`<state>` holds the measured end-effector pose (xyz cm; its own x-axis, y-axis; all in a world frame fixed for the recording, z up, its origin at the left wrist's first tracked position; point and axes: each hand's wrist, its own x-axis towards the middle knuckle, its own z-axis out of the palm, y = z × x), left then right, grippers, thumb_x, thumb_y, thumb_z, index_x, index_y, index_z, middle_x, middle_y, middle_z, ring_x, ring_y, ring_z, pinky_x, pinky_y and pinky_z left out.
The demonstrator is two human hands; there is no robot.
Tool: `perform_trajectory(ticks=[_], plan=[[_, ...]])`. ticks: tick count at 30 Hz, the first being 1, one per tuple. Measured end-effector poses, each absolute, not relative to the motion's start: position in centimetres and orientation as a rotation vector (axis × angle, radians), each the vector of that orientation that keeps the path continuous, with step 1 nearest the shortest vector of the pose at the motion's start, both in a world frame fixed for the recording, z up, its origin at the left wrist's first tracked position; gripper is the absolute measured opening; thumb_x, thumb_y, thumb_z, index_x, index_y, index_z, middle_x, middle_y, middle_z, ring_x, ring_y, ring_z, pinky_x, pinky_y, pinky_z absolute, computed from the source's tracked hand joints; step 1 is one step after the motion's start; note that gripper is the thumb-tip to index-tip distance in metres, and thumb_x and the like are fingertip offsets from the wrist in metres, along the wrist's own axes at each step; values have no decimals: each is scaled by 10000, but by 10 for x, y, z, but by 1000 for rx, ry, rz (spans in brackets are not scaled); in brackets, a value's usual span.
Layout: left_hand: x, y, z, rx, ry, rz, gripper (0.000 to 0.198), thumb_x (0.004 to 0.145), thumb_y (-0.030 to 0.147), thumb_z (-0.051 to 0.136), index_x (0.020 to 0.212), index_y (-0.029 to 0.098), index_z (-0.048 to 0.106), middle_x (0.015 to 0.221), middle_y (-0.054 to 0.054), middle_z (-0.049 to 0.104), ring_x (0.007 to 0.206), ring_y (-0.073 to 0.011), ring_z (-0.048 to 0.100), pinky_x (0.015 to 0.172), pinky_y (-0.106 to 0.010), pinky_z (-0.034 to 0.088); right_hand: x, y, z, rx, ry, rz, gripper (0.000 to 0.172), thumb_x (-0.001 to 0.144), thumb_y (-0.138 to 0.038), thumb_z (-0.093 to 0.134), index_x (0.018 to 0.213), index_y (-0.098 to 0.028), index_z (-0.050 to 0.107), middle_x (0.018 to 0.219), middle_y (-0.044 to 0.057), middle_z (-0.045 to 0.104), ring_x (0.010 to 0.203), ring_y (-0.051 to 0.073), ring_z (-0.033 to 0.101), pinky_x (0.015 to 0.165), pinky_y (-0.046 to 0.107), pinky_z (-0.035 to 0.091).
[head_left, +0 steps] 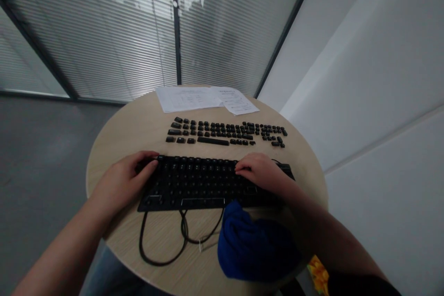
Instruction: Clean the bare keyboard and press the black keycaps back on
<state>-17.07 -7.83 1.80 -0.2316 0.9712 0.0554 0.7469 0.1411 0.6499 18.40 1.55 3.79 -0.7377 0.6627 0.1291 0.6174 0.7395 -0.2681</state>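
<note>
A black keyboard lies on the round wooden table, its top rows still carrying keycaps while most of the lower area shows bare switches. My left hand grips its upper left corner between thumb and fingers. Over the right part of the top rows, my right hand has its fingers pressed together against the keyboard; whatever is between the fingertips is hidden. Beyond the keyboard, loose black keycaps are laid out in rows like a keyboard layout, including a long space bar.
Printed paper sheets lie at the table's far edge. A blue cloth sits near the front right, and a looped black cable trails in front of the keyboard. Glass panels with blinds and a white wall stand close by.
</note>
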Motion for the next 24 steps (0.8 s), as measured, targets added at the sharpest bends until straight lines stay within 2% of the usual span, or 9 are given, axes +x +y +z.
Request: perform_trajectory(ticks=[12, 18, 21, 24], plan=[[-170, -80, 19, 1717, 2023, 839, 514, 911, 549, 442, 1191, 193, 683, 1223, -104, 743, 1109, -317, 675, 1061, -479, 493, 176, 15, 39, -1171, -2755, 309, 90, 875, -175, 735, 884, -227, 809, 944, 45, 802, 905, 211, 732, 876, 337, 533], [-175, -77, 10, 1730, 2001, 905, 529, 872, 586, 423, 1137, 224, 703, 1156, -114, 764, 1061, -331, 704, 997, -478, 530, 182, 9, 49, -1034, -2704, 374, 137, 891, -167, 704, 907, -245, 816, 1020, 38, 804, 967, 205, 741, 920, 338, 550], [-178, -75, 4, 1758, 1964, 934, 517, 875, 589, 426, 1128, 231, 701, 1163, -116, 762, 1069, -329, 702, 1008, -484, 529, 190, 25, 60, -1016, -2589, 315, 133, 915, -223, 685, 915, -251, 815, 1066, 44, 795, 988, 205, 736, 937, 345, 551], [-179, -74, 1, 1778, 1948, 965, 497, 882, 586, 433, 1116, 239, 702, 1166, -116, 762, 1073, -326, 699, 1014, -489, 528, 194, 70, 72, -1185, -2534, 156, 138, 910, -250, 683, 939, -248, 818, 1020, 49, 799, 955, 216, 735, 912, 350, 550]])
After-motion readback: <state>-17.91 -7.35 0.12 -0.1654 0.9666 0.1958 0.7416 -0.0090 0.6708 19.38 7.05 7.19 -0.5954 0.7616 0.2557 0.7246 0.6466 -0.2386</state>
